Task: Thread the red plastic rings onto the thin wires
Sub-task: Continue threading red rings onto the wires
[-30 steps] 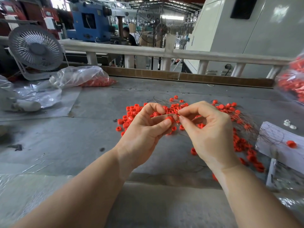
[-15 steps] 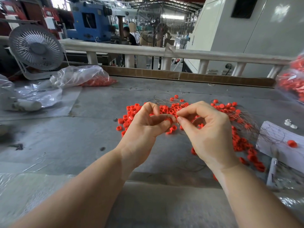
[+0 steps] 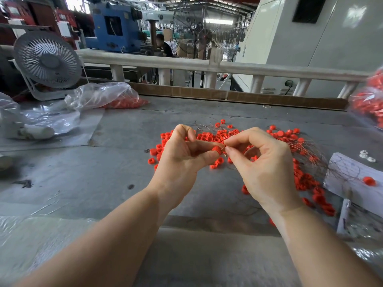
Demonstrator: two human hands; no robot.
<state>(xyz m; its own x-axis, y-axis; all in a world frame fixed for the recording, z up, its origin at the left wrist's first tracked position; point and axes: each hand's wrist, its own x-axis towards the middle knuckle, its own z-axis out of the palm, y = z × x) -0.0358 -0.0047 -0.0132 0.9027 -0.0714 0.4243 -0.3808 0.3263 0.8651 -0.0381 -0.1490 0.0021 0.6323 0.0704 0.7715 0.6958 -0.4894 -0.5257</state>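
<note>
My left hand [image 3: 182, 160] pinches one red ring [image 3: 216, 150] between thumb and forefinger above the grey table. My right hand [image 3: 263, 164] pinches the end of a thin wire [image 3: 224, 147] right beside that ring, fingertips nearly touching the left ones. A pile of loose red rings [image 3: 209, 138] lies on the table behind both hands. More rings strung on thin wires [image 3: 306, 177] spread to the right, under and past my right hand.
A white block [image 3: 350, 179] with one red ring on it lies at the right. A clear bag of red rings [image 3: 107, 98] and a small white fan [image 3: 47, 63] sit at the back left. Another bag of rings [image 3: 371, 98] hangs at the right edge. A cardboard strip and white railing [image 3: 228, 67] close off the back.
The hands have stayed together over the pile. The red ring, hidden half a second ago, shows again at my left fingertips, against the wire end in my right fingers.
</note>
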